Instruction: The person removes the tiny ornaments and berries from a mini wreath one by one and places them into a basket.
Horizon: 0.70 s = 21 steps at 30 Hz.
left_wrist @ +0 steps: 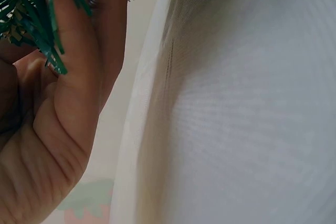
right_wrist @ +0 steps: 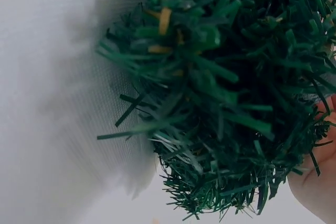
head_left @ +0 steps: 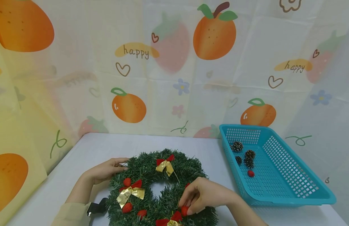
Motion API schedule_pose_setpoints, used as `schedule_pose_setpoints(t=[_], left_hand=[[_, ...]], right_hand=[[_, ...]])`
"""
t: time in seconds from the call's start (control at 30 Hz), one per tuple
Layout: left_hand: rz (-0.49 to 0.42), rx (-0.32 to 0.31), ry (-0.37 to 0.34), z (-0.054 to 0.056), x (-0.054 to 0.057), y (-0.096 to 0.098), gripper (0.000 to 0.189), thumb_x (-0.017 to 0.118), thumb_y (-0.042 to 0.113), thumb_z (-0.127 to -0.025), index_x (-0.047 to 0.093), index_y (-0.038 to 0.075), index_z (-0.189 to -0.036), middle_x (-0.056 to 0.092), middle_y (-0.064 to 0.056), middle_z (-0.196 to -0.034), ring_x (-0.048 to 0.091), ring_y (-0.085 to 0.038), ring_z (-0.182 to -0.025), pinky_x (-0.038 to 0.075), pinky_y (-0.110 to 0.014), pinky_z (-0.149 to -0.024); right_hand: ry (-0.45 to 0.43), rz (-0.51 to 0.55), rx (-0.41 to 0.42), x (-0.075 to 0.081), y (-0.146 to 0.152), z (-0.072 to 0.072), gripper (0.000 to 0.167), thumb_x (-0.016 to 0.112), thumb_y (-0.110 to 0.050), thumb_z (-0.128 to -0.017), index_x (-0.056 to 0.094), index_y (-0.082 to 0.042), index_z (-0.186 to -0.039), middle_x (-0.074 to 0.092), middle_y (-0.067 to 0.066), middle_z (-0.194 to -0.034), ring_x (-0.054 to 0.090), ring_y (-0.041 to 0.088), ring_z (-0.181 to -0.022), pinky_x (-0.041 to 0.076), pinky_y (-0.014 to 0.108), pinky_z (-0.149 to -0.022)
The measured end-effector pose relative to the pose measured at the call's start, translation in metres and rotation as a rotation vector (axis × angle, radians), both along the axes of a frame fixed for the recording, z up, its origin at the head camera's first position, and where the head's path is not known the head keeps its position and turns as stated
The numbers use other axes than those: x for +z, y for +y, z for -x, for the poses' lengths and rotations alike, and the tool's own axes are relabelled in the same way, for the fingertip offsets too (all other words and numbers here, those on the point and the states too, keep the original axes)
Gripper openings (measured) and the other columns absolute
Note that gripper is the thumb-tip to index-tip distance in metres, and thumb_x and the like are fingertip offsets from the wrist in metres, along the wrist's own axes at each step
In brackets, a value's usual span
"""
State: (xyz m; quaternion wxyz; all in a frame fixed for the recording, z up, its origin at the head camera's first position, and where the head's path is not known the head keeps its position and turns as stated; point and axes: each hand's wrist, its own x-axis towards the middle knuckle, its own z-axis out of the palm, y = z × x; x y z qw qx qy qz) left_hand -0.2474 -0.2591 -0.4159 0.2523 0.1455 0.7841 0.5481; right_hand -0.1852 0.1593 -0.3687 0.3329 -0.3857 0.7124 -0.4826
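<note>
A green Christmas wreath lies on the white table, decorated with gold-and-red bows and several small red berries. My left hand holds the wreath's upper left edge; in the left wrist view, the hand has green needles across its fingers. My right hand pinches a red berry against the lower right of the ring, beside the bottom bow. The right wrist view is mostly filled by wreath needles, with part of a hand at its right edge.
To the right stands a turquoise plastic basket with several pine cones and one red berry inside. A black strap-like object is by the left wrist. Behind the table hangs a fruit-printed cloth.
</note>
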Motion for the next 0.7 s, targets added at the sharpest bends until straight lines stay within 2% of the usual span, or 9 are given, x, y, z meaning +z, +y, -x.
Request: schedule_pose_setpoints(t=[0.17,0.4,0.5,0.7], left_hand=[[0.001,0.0,0.005,0.0013,-0.0009,-0.0014,0.072,0.052,0.027,-0.103,0.015,-0.004,-0.157,0.019,-0.045,-0.153,0.015,-0.008,-0.048,0.029,-0.018,-0.048],[-0.001,0.001,0.001,-0.0001,-0.0006,-0.0002,0.071,0.052,0.026,-0.103,0.016,-0.004,-0.157,0.017,-0.044,-0.154,0.016,-0.007,-0.048,0.029,-0.018,-0.048],[0.0,0.002,-0.001,-0.0006,-0.0005,0.0003,0.072,0.052,0.027,-0.103,0.015,-0.004,-0.157,0.016,-0.044,-0.154,0.014,-0.008,-0.049,0.029,-0.018,-0.05],[0.003,0.007,0.004,-0.0002,-0.0009,-0.0005,0.073,0.053,0.027,-0.103,0.015,-0.004,-0.157,0.016,-0.045,-0.154,0.014,-0.009,-0.049,0.029,-0.018,-0.049]], right_hand=[[-0.01,0.031,0.018,0.0012,0.0037,0.0027,0.03,0.074,-0.009,-0.085,0.072,0.002,-0.113,0.066,0.036,-0.103,0.068,0.001,-0.082,0.06,0.032,-0.074],[-0.058,0.064,0.009,0.0028,0.0062,0.0051,0.031,0.074,-0.008,-0.087,0.071,0.005,-0.114,0.063,0.042,-0.102,0.066,0.002,-0.074,0.055,0.022,-0.061],[-0.058,0.069,0.004,0.0036,0.0074,0.006,0.031,0.073,-0.008,-0.087,0.07,0.006,-0.115,0.062,0.042,-0.103,0.067,0.002,-0.075,0.056,0.022,-0.063],[-0.05,0.078,-0.014,0.0047,0.01,0.007,0.032,0.074,-0.008,-0.086,0.07,0.007,-0.115,0.064,0.04,-0.11,0.07,0.003,-0.086,0.059,0.026,-0.075]])
